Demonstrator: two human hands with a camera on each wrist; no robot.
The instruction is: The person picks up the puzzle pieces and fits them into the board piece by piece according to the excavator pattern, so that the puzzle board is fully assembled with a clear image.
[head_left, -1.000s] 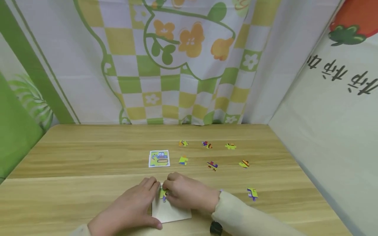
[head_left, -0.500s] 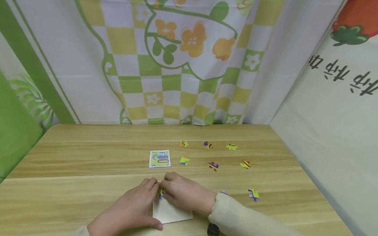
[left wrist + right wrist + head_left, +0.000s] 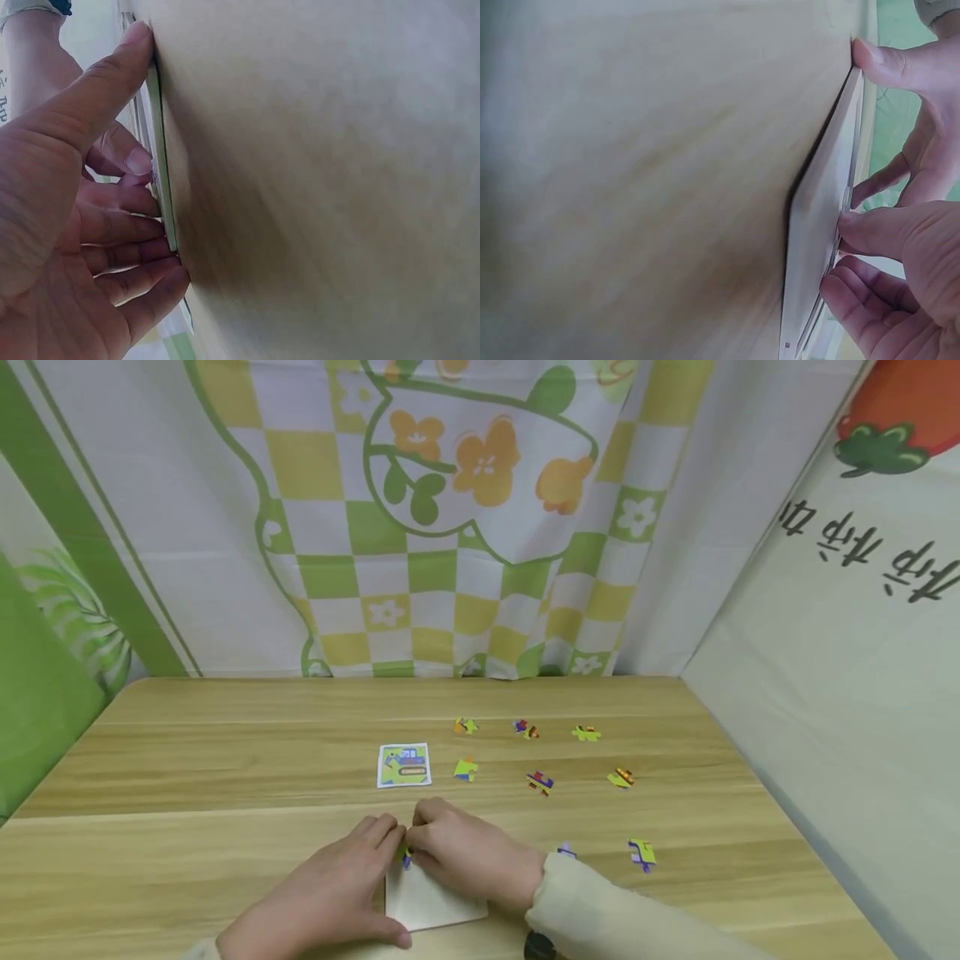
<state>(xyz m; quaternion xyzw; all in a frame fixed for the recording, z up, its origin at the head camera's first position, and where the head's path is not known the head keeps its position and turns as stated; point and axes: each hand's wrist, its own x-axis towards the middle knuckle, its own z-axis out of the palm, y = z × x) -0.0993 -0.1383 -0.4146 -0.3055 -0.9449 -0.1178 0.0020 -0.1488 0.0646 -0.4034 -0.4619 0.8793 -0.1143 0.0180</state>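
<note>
A pale square puzzle board (image 3: 431,902) lies near the front of the table, with my hands at its far left corner. My left hand (image 3: 337,877) rests along its left side, thumb at the near edge and fairly straight fingers by the far corner. In the left wrist view those fingers touch the board's edge (image 3: 162,165). My right hand (image 3: 472,852) pinches a small yellow-green and purple jigsaw piece (image 3: 407,858) down at that corner, mostly covered by the fingers. The right wrist view shows the right thumb (image 3: 862,232) low over the board's surface.
A picture card of a digger (image 3: 404,765) lies beyond the board. Loose jigsaw pieces are spread behind and to the right, among them a red and purple one (image 3: 540,782) and a yellow-purple one (image 3: 641,854). A black round object (image 3: 539,946) is by the right sleeve.
My right hand has shifted slightly left, bringing the jigsaw piece closer into the board's far left corner, where less of it shows. My left hand stays at the board's side.
</note>
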